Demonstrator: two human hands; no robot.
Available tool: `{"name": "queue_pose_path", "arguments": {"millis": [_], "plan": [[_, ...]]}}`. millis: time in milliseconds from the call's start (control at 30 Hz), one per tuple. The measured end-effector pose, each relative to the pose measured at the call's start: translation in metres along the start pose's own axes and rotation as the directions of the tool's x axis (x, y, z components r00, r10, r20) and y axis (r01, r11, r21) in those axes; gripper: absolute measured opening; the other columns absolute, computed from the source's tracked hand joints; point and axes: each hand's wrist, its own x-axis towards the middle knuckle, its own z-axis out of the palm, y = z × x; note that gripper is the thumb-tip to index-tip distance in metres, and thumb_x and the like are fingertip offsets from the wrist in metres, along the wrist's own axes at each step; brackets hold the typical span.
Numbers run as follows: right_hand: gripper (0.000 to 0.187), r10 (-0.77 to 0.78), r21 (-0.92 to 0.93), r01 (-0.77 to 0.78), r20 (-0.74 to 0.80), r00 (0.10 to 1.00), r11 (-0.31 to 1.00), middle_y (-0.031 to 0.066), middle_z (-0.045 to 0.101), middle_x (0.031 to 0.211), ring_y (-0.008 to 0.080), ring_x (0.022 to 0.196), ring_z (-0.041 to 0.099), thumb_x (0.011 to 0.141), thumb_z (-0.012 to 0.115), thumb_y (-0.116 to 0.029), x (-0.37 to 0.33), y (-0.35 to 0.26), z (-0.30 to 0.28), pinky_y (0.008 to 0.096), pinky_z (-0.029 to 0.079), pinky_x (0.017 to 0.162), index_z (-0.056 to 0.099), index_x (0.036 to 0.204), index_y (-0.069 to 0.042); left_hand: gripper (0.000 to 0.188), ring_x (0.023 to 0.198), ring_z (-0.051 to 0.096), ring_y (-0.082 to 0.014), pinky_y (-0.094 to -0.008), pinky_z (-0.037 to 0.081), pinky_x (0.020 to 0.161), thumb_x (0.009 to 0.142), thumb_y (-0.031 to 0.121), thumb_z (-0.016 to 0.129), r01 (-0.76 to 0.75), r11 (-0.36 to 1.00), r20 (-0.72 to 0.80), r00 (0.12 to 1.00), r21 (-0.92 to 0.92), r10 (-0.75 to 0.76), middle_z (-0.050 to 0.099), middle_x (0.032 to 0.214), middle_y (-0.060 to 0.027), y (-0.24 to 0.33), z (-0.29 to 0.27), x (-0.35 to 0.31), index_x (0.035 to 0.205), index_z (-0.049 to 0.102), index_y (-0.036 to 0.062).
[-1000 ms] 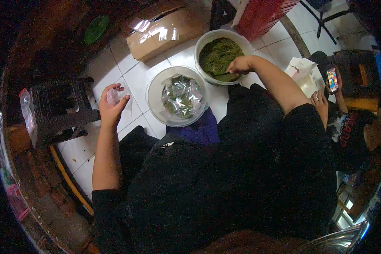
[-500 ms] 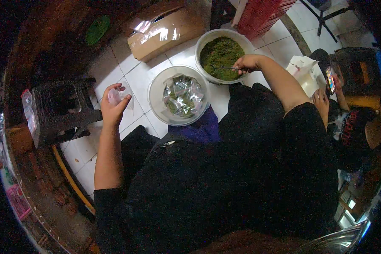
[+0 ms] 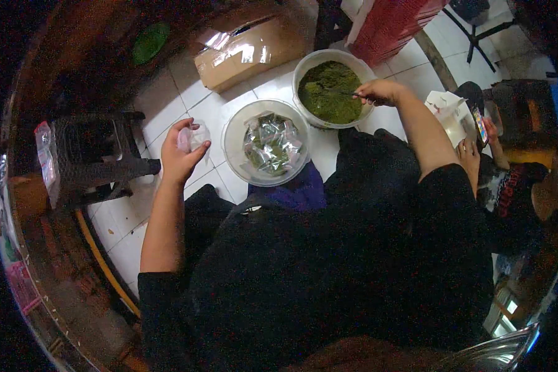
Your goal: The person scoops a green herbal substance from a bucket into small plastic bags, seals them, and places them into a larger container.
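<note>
My left hand (image 3: 183,149) is closed around a clear plastic bag (image 3: 197,135), held up to the left of a white tub (image 3: 232,127). Inside that tub lie several small clear sachets (image 3: 273,142) with green contents. My right hand (image 3: 381,93) grips the thin dark handle of a spoon (image 3: 355,95) over the right side of a second round tub (image 3: 299,69). This tub is filled with a green, crumbly, finely chopped mass (image 3: 328,87). The spoon's head is hard to make out against the green.
Behind the tubs lies a cardboard box (image 3: 248,59) with plastic on top. A dark plastic stool (image 3: 93,152) stands at the left. At the right another person (image 3: 514,186) holds a phone (image 3: 481,126) beside an open white box (image 3: 449,115). Red strands (image 3: 394,28) hang at the back.
My right hand has shifted slightly and the spoon's head now blends into the green mass. My left hand has moved a little right with the bag. The whole view has shifted slightly.
</note>
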Motion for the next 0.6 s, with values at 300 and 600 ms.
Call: {"name": "queue_pose_path", "arguments": {"millis": [300,600], "plan": [[0.02,-0.356,-0.055,0.36,0.069,0.932,0.931,0.0008,0.05,0.062,0.007,0.058,0.046,0.074,0.049,-0.017,-0.074,-0.066,0.033,0.0189,0.035,0.052,0.056,0.084,-0.001,0.045,0.084,0.052,-0.021,-0.0292,0.04,0.074,0.054,0.022,0.068,-0.076,0.966,0.049,0.997,0.246,0.066,0.054,0.088,-0.0085,0.016,0.011,-0.012,0.093,0.05,0.0054],[0.016,-0.388,-0.226,0.431,0.21,0.897,0.873,0.0001,0.055,0.068,0.0062,0.056,0.046,0.072,0.049,-0.011,-0.108,-0.128,0.094,0.0187,0.036,0.051,0.057,0.082,-0.001,0.044,0.083,0.052,-0.0215,-0.03,0.043,0.069,0.055,0.027,0.065,-0.107,0.9,0.138,0.989,0.423,0.052,0.054,0.092,-0.0055,0.054,0.007,-0.017,0.094,0.051,0.0108]]}}
